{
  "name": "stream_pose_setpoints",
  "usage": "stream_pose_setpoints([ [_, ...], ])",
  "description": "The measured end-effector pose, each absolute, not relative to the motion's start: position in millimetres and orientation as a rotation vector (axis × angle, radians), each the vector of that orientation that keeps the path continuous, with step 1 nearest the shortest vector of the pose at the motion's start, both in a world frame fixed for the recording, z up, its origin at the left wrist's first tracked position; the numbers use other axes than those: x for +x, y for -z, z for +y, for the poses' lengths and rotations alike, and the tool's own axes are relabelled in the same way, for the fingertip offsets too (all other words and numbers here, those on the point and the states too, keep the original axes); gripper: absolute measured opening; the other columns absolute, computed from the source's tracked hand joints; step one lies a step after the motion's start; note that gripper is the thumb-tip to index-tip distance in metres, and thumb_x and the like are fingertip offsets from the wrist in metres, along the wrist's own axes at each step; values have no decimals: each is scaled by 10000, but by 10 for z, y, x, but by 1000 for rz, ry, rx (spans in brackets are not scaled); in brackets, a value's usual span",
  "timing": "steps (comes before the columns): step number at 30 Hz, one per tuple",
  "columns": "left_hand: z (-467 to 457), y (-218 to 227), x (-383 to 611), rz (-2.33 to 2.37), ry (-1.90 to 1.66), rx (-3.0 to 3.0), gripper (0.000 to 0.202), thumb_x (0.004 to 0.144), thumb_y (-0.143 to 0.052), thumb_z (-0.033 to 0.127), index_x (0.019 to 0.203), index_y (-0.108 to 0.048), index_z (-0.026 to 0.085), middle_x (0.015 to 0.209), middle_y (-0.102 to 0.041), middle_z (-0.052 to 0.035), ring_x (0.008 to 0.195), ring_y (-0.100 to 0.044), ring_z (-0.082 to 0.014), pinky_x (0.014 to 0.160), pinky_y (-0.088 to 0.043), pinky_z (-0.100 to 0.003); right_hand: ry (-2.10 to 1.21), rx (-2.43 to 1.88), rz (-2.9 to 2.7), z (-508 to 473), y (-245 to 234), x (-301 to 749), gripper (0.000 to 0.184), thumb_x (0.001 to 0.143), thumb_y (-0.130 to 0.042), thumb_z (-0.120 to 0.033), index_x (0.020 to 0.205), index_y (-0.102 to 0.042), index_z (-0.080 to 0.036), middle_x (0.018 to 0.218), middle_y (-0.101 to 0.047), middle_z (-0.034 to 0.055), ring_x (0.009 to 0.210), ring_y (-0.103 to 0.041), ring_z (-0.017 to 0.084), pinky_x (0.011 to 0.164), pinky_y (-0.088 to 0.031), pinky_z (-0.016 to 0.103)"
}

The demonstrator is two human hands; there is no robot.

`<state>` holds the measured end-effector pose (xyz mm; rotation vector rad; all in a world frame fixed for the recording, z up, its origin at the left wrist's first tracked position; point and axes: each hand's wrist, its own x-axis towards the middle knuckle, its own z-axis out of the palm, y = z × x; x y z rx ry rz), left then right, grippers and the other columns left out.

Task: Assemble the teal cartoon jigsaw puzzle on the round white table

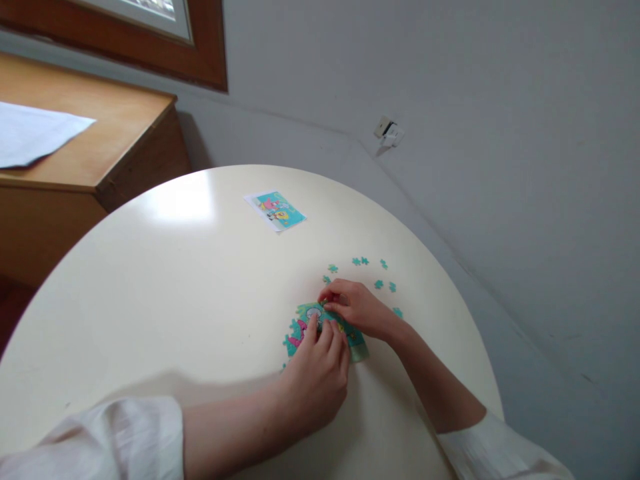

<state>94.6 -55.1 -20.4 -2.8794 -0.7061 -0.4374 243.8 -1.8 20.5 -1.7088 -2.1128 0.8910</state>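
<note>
Head view: half-curled left hand (319, 375) partly hides puzzle (295, 329); right hand (359, 307) nearly pinched; both holds unclear; loose pieces (379, 285), picture (279, 209) beyond.

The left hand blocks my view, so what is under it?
Part of the puzzle lies under the left hand: teal and pink areas show on one side, a pale edge on the other. The picture directly beneath is covered.

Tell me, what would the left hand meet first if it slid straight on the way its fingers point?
Most likely the right hand, which lies just ahead of the left hand, near the far edge of the partly assembled puzzle; how the hands' heights compare is hard to judge.
</note>
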Motion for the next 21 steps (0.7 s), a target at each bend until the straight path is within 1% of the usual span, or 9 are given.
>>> stream_pose_setpoints([
  [5, -559, 139, 928, -829, 420, -2887, 486, 814, -414, 324, 1177, -521, 19, 1204, -517, -265, 1148, -446, -391, 949, -283, -602, -907, -1664, -2088, -10, -156, 2469, 167, 730, -515, -82, 807, -641, -158, 816, -630, 39, 730, -567, 134, 714, -448, 264],
  [8, -567, 119, 931, -935, 383, -2898, 504, 813, -436, 355, 1199, -505, 38, 1225, -499, -284, 1156, -444, -410, 930, -282, -629, -915, -1658, -2075, -2, -129, 2488, 166, 729, -514, -95, 806, -645, -161, 807, -633, 36, 718, -569, 132, 700, -451, 261],
  [11, -569, 98, 936, -984, 336, -2910, 501, 816, -442, 368, 1200, -506, 54, 1222, -504, -289, 1146, -461, -407, 919, -303, -616, -957, -1649, -2018, 0, -97, 2512, 154, 724, -523, -117, 806, -647, -159, 802, -641, 34, 715, -572, 133, 695, -456, 262],
  [17, -563, 90, 935, -931, 307, -2934, 492, 815, -447, 371, 1185, -518, 55, 1227, -490, -306, 1139, -467, -420, 908, -316, -601, -1159, -1603, -1794, 4, -73, 2547, 106, 700, -567, -186, 764, -641, -147, 777, -651, 36, 737, -584, 146, 708, -464, 270],
  [21, -555, 92, 935, -915, 305, -2936, 490, 807, -454, 371, 1179, -521, 60, 1226, -497, -298, 1133, -475, -413, 906, -322, -591, -1216, -1592, -1717, 11, -66, 2556, 114, 685, -580, -220, 747, -636, -143, 730, -634, 25, 673, -560, 131, 645, -451, 260],
])
